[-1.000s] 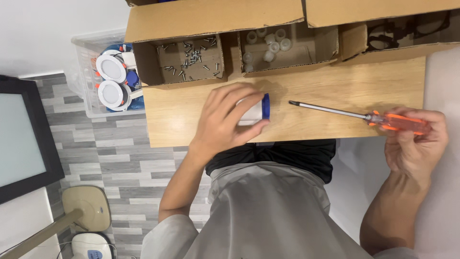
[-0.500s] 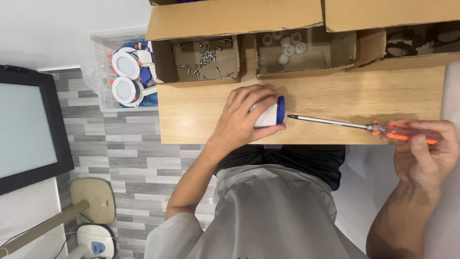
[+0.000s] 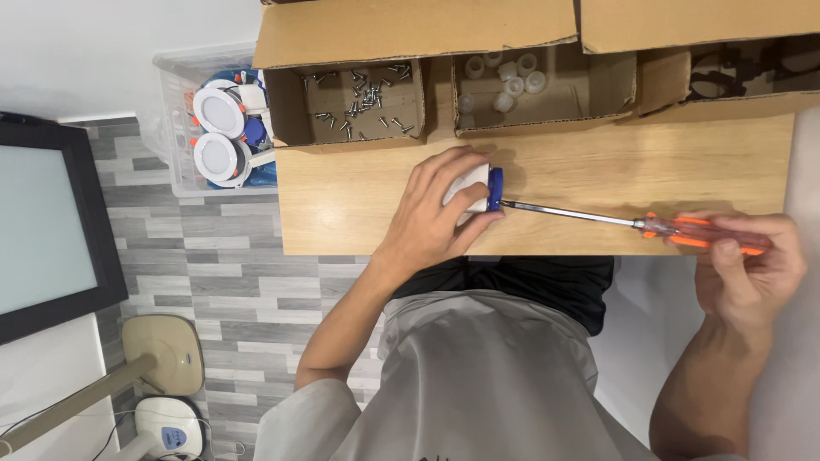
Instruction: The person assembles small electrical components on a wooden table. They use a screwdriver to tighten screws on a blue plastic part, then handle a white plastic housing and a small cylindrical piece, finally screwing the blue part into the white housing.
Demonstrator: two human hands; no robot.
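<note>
My left hand (image 3: 436, 213) is wrapped around a small white and blue round part (image 3: 480, 189), holding it on its side on the wooden table (image 3: 598, 171). My right hand (image 3: 747, 269) grips the orange handle of a long screwdriver (image 3: 632, 222). Its metal shaft runs left across the table and the tip touches the blue end of the part.
At the table's far edge stand open cardboard boxes: one with loose screws (image 3: 363, 102), one with small white caps (image 3: 512, 77), one with dark parts (image 3: 752, 64). A clear plastic bin (image 3: 184, 154) of white and blue round parts sits left of the table. A dark-framed panel (image 3: 51, 222) leans at far left.
The screwdriver tip has moved left and now meets the blue end of the part. My left hand still holds the part in the same place.
</note>
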